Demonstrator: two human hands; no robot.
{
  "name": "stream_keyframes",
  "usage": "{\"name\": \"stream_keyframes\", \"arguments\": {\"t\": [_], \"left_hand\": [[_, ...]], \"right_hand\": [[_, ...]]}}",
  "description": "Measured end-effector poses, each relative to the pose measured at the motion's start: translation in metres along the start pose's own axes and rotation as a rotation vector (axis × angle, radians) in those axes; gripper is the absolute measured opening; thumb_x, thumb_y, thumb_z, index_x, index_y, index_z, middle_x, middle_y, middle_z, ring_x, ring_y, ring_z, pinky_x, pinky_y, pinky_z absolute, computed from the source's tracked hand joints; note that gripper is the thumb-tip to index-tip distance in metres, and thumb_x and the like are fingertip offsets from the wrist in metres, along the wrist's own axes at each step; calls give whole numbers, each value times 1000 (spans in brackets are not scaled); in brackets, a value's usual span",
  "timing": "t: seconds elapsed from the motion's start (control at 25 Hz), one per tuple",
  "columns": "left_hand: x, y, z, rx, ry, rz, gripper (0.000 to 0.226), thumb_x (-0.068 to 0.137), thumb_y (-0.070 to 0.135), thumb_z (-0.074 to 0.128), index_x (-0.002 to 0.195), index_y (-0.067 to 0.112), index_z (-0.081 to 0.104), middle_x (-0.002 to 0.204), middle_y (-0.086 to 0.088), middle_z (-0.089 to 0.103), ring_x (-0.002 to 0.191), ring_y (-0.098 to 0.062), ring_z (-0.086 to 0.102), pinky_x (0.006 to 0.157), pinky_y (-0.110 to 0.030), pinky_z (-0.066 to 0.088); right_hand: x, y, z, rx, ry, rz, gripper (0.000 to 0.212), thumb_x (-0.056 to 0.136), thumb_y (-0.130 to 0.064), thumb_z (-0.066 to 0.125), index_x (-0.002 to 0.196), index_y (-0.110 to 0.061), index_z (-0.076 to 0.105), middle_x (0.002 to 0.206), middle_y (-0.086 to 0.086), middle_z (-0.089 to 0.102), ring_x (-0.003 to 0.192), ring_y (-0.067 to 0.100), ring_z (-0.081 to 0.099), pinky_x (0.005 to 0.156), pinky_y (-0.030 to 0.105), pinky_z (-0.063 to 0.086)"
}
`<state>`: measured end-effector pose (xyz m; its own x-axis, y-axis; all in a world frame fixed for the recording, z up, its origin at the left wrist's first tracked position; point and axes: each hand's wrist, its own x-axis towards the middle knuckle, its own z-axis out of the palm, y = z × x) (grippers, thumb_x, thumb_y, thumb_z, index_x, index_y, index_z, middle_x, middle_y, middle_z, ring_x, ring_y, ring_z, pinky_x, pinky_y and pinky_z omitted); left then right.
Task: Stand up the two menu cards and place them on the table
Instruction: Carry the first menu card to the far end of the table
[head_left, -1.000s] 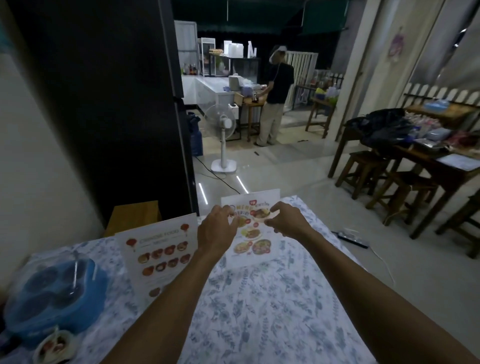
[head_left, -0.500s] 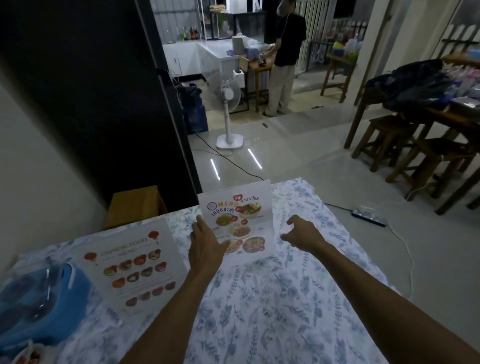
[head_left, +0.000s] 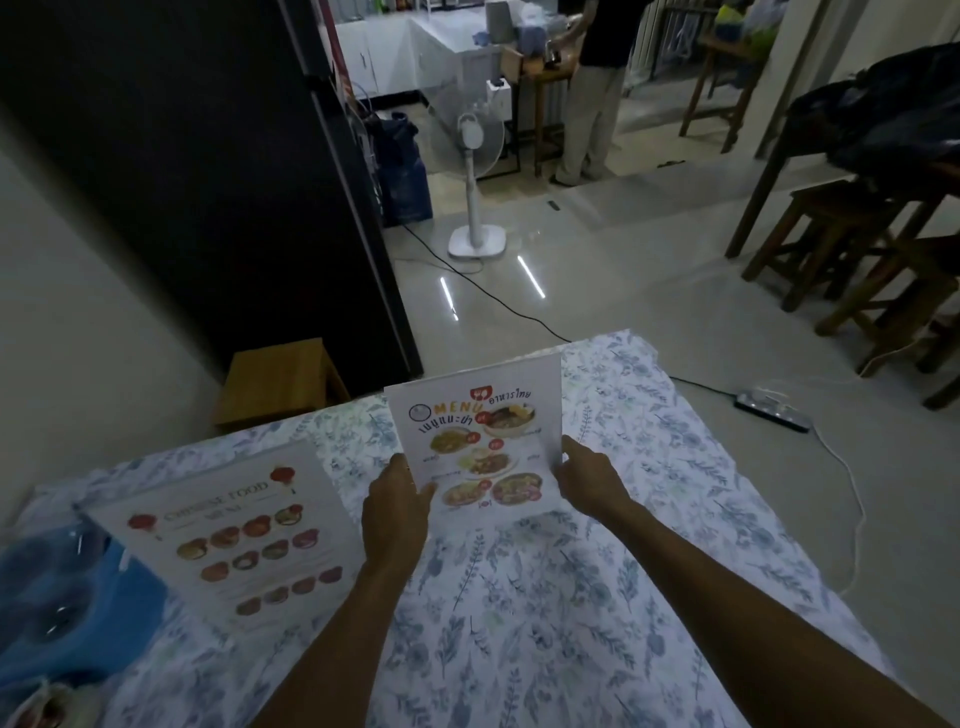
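Menu cards are seen on the table (head_left: 597, 597), which is covered by a floral cloth. One, headed "MENU" with Thai lettering (head_left: 480, 441), is stood upright near the centre of the frame, its bottom edge on the cloth. It is gripped at its lower left edge by the left hand (head_left: 397, 512), thumb laid on the front face, and touched at its lower right edge by the right hand (head_left: 589, 480), whose fingers are loosely curled; how firm that hold is cannot be told. The other card, the Chinese food menu (head_left: 234, 535), is propped at a slant in the lower left, apart from both hands. A blue container (head_left: 62, 618) is partly seen at the left edge.
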<state>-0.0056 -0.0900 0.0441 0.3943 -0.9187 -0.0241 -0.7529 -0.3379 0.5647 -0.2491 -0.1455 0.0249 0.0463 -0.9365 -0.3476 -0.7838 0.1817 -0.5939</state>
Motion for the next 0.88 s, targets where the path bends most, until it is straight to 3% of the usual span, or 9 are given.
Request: {"name": "stream_keyframes", "arguments": {"t": [0.08, 0.24, 0.48, 0.68, 0.88], "left_hand": [[3, -2, -3, -28, -5, -21, 29, 84, 26, 79, 102, 9, 63, 100, -10, 75, 87, -30, 72, 70, -41, 60], [3, 2, -7, -28, -17, -18, 28, 83, 26, 79, 98, 9, 62, 94, -9, 73, 80, -28, 70, 67, -43, 60], [5, 15, -17, -105, -100, 85, 28, 85, 21, 78, 108, 13, 66, 100, -6, 74, 81, -22, 69, 68, -38, 60], [17, 87, -7, -261, -166, 265, 34, 81, 22, 81, 112, 16, 68, 97, -3, 75, 80, -18, 71, 70, -35, 62], [16, 185, 26, -396, -231, 415, 33, 81, 24, 81, 109, 15, 67, 102, 0, 76, 85, -14, 72, 68, -28, 61]], "right_hand": [[1, 3, 4, -35, 28, -4, 33, 98, -27, 42, 129, -26, 51, 101, 8, 73, 81, 27, 69, 73, 44, 61], [-1, 4, 2, -81, 44, -22, 31, 99, -27, 39, 128, -28, 49, 105, 5, 74, 81, 24, 70, 76, 45, 61], [-19, 9, -21, -170, 92, -18, 31, 101, -38, 40, 130, -34, 50, 114, 0, 73, 85, 20, 69, 73, 40, 60], [-51, 31, -107, -285, 257, 11, 30, 100, -37, 40, 128, -39, 50, 113, -5, 73, 79, 20, 69, 68, 38, 60], [-64, 58, -213, -345, 401, 63, 30, 101, -42, 38, 123, -30, 54, 100, 2, 73, 72, 18, 68, 62, 40, 61]]}}
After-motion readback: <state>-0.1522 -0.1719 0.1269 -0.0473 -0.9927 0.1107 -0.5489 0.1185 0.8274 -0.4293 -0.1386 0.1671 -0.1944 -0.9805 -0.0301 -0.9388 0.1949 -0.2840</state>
